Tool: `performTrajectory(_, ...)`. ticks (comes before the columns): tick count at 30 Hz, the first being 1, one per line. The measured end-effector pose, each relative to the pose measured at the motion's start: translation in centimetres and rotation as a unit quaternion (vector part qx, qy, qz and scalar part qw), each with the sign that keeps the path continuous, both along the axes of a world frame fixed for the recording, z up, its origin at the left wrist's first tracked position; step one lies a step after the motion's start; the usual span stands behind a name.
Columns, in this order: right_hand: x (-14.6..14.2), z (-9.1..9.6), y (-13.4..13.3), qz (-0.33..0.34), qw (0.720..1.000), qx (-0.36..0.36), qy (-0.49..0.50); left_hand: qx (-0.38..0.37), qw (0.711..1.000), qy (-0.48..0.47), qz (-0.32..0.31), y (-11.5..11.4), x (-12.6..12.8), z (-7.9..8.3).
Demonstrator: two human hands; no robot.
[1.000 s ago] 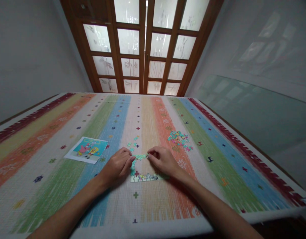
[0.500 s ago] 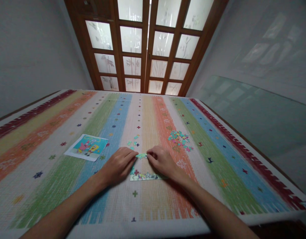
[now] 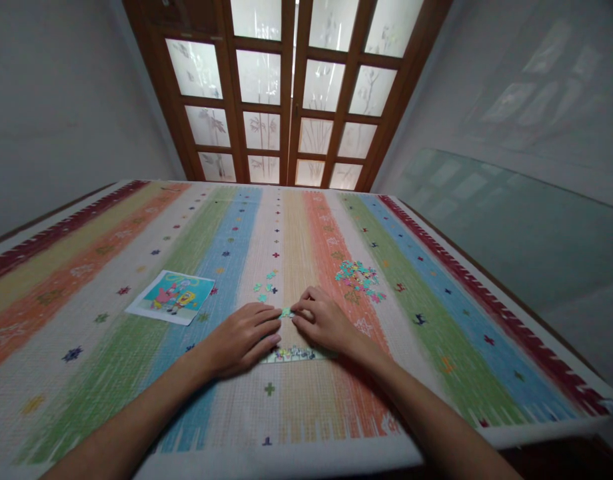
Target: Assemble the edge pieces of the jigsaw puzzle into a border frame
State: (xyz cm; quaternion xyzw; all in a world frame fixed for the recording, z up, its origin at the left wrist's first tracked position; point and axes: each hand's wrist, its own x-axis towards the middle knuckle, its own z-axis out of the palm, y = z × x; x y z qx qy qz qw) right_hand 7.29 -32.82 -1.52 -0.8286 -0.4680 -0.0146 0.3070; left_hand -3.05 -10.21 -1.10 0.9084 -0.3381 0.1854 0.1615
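Observation:
My left hand point(image 3: 249, 338) lies palm down with its fingers stretched out, covering the left end of a short joined strip of turquoise jigsaw pieces point(image 3: 286, 313). From the right, my right hand point(image 3: 322, 320) pinches the other end of that strip between thumb and forefinger; the fingertips hide part of it. Nearer to me, a joined row of jigsaw pieces point(image 3: 292, 355) forms a straight lower edge, its left part under my left hand and its right end beside my right wrist. A few loose turquoise pieces point(image 3: 263, 298) lie just beyond my left hand.
A heap of loose jigsaw pieces point(image 3: 357, 277) lies to the right on the striped tablecloth point(image 3: 226, 413). At the left rests a picture sheet point(image 3: 171, 297) with cartoon figures. Beyond the table stands a wooden door with frosted panes point(image 3: 291, 113); a glass panel point(image 3: 511, 227) leans at the right.
My left hand has flattened and spread over the strip's left end, hiding more of it. My right fingers have shifted slightly left along the strip. The view has moved a little.

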Motion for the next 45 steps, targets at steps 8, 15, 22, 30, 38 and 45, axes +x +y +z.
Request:
performTrajectory(8,0.1,0.3,0.1,-0.013,0.999,-0.020,0.028,-0.010,1.000,0.016,0.005,-0.1,-0.1,0.0)
performTrajectory(15,0.0,-0.1,0.2,-0.018,0.999,-0.014,0.037,-0.003,1.000,0.017,0.008,-0.1,-0.1,0.0)
performTrajectory(22,0.0,-0.1,0.6,-0.049,0.997,-0.036,0.046,-0.006,1.000,0.009,0.011,-0.2,0.0,-0.2)
performTrajectory(30,0.1,0.6,0.6,-0.053,0.996,-0.076,0.005,-0.009,1.000,0.026,0.010,-0.2,0.0,-0.2)
performTrajectory(38,2.9,1.8,3.7,0.000,0.997,-0.054,0.060,-0.013,0.998,0.053,0.027,-0.9,-0.2,0.1)
performTrajectory(45,4.7,1.2,7.2,0.016,0.995,-0.094,0.004,-0.015,0.997,0.066,0.041,-0.9,-0.4,-0.2)
